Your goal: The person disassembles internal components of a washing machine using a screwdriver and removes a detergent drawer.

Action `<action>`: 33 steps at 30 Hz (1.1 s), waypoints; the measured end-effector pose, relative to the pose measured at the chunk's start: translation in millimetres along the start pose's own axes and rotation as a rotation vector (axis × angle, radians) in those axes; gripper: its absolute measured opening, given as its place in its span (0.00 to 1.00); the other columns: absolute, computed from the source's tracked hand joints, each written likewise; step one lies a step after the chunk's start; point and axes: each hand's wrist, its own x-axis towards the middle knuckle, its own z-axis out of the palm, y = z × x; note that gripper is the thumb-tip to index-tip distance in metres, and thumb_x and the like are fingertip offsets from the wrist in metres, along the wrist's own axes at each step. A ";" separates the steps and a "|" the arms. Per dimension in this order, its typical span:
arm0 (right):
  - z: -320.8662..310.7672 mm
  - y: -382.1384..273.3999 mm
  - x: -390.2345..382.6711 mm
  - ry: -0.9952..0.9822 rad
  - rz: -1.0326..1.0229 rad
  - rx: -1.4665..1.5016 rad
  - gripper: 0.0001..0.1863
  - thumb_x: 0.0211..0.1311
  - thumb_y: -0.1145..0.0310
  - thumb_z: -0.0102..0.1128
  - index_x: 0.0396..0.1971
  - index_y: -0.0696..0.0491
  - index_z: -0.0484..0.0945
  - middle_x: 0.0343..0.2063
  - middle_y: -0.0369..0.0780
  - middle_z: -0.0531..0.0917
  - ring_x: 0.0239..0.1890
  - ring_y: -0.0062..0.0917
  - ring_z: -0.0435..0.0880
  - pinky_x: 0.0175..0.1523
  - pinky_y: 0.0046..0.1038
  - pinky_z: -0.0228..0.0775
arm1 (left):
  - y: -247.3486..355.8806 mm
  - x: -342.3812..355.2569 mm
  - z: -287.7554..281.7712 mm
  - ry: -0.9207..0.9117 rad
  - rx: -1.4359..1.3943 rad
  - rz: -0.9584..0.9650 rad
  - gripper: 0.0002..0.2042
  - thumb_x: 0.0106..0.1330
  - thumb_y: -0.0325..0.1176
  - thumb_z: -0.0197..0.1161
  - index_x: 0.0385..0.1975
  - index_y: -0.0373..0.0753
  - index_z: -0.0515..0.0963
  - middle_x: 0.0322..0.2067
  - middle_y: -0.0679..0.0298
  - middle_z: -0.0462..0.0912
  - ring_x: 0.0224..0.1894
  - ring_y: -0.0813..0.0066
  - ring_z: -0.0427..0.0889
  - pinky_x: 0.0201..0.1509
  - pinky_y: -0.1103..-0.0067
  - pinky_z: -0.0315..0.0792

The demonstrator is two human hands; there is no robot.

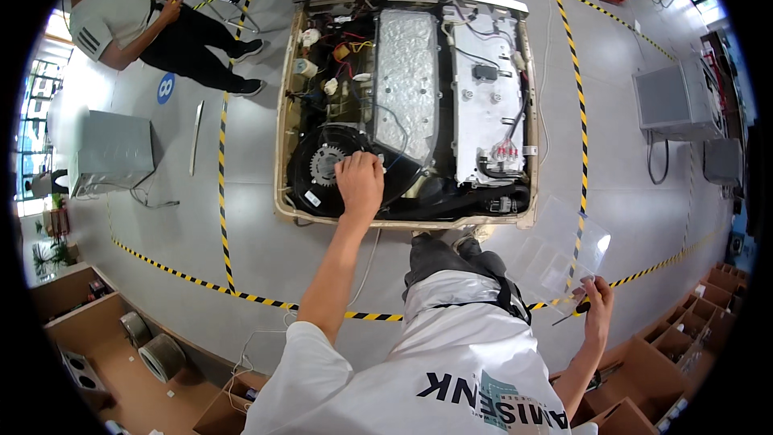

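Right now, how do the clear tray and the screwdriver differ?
The clear tray is see-through, while the screwdriver has an opaque black-and-yellow handle. The clear tray is broad and flat; the screwdriver is slim and much smaller. The clear tray extends forward and left from the right hand, while the screwdriver points left and somewhat back. Both are at the right hand, clear of the floor.

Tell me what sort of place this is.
Probably an appliance repair workshop or training floor: an uncovered machine with exposed wiring, black-and-yellow floor tape marking bays, and a brown bin holding drum-shaped parts.
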 end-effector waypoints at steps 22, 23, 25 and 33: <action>-129.5 10.6 160.7 -0.170 0.025 0.001 0.09 0.60 0.67 0.58 0.28 0.58 0.77 0.19 0.34 0.78 0.21 0.13 0.73 0.26 0.17 0.61 | 245.8 -60.7 52.0 -0.167 -0.031 -0.016 0.21 0.62 0.40 0.58 0.51 0.35 0.70 0.54 0.49 0.66 0.61 0.49 0.60 0.63 0.57 0.53; -142.8 15.2 180.5 -0.183 0.005 0.011 0.09 0.60 0.66 0.58 0.28 0.58 0.77 0.19 0.34 0.78 0.21 0.13 0.72 0.26 0.18 0.61 | 263.6 -65.0 65.9 -0.185 -0.001 -0.028 0.23 0.63 0.42 0.58 0.53 0.34 0.69 0.56 0.49 0.64 0.62 0.48 0.58 0.64 0.56 0.52; -177.2 23.6 219.8 -0.201 -0.002 0.008 0.10 0.60 0.66 0.58 0.28 0.58 0.77 0.19 0.34 0.79 0.21 0.12 0.71 0.26 0.18 0.61 | 292.9 -74.9 96.5 -0.179 0.122 -0.096 0.28 0.65 0.45 0.55 0.60 0.34 0.63 0.63 0.48 0.58 0.66 0.48 0.52 0.68 0.55 0.46; -331.3 57.3 310.2 -0.170 0.009 -0.034 0.10 0.61 0.66 0.56 0.27 0.57 0.76 0.19 0.35 0.79 0.20 0.12 0.68 0.26 0.17 0.60 | 316.7 -78.2 148.7 0.004 0.413 -0.259 0.30 0.67 0.46 0.52 0.64 0.36 0.57 0.65 0.47 0.53 0.68 0.46 0.48 0.68 0.55 0.45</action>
